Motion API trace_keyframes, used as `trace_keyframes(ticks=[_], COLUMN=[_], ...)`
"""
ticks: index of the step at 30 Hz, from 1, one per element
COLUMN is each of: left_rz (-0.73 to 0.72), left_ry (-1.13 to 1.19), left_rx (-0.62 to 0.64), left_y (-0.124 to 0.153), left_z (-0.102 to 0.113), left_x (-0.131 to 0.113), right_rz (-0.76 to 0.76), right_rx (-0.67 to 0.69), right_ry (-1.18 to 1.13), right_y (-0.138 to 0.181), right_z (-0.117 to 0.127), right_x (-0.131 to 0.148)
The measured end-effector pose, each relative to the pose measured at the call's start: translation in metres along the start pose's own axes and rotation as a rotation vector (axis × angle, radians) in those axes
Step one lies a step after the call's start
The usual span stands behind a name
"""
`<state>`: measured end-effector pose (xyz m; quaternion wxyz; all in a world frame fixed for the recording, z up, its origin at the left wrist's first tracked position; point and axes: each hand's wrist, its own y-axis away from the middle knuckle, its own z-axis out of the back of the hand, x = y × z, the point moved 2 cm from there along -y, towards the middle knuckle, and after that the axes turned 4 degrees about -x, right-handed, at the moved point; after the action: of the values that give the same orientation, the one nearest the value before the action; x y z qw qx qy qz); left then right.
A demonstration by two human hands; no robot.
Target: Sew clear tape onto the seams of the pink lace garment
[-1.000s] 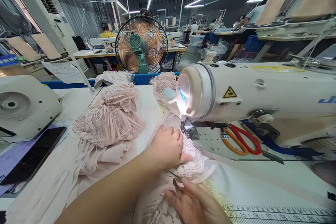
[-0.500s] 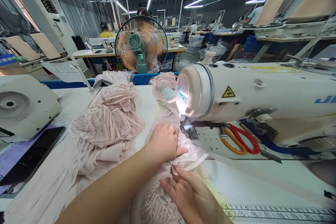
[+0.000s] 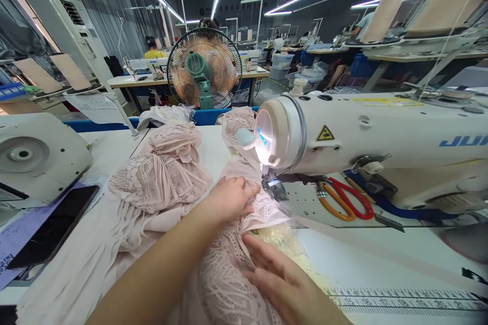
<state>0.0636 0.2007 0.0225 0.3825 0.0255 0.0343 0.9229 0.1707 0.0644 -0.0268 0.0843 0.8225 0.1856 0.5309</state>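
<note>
A pale pink lace garment [image 3: 229, 274] lies on the white table and runs up to the needle and presser foot [image 3: 266, 183] of a sewing machine [image 3: 335, 132]. My left hand [image 3: 232, 200] rests on the fabric just left of the presser foot, fingers stretched out and pressing it flat. Nearer to me, my right hand [image 3: 276, 274] lies along the garment's right edge with its fingers extended and slightly apart, touching the lace. Neither hand grips the cloth. Yellowish translucent material [image 3: 285, 246] shows beneath the garment beside my right hand.
Scissors with red and orange handles [image 3: 348, 203] lie under the machine arm. A pile of pink lace pieces [image 3: 160, 177] is at left, near a black phone [image 3: 53, 226] and another machine [image 3: 36, 157]. A printed ruler [image 3: 400, 299] runs along the front right. A large fan [image 3: 205, 68] stands beyond the table.
My right hand has loosened from the fabric, its fingers straightening, and shifted slightly down and right. My left hand has flattened, its curled fingers now extended. The camera view has turned slightly.
</note>
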Motion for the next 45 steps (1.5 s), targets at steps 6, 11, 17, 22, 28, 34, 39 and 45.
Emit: trace_keyframes(ticks=[6, 11, 17, 22, 28, 34, 39, 45], left_rz=[-0.320, -0.300, -0.314, -0.271, -0.358, -0.398, -0.400, -0.370], left_ry=[0.052, 0.076, 0.040, 0.027, 0.110, 0.113, 0.053, -0.026], left_rx=[0.028, -0.009, -0.084, 0.059, -0.065, -0.052, -0.074, -0.125], left_y=[0.010, 0.012, 0.018, 0.020, 0.022, 0.019, 0.017, 0.010], left_z=[0.011, 0.007, -0.001, 0.000, 0.001, -0.005, -0.009, -0.014], left_x=[-0.031, -0.044, -0.032, -0.024, -0.033, -0.037, -0.032, -0.026], right_rz=[0.563, 0.941, 1.010, 1.115, 1.046, 1.051, 1.079, 1.133], right_rx=[-0.184, -0.324, -0.304, -0.123, -0.034, -0.033, -0.048, -0.072], right_ry=[1.184, 1.631, 1.750, 1.678, 1.642, 1.635, 1.695, 1.794], right_y=[0.013, -0.018, -0.031, -0.022, -0.021, -0.021, -0.022, -0.028], right_z=[0.075, 0.088, 0.073, 0.066, 0.067, 0.073, 0.072, 0.065], right_x=[0.037, 0.051, 0.054, 0.049, 0.041, 0.041, 0.041, 0.041])
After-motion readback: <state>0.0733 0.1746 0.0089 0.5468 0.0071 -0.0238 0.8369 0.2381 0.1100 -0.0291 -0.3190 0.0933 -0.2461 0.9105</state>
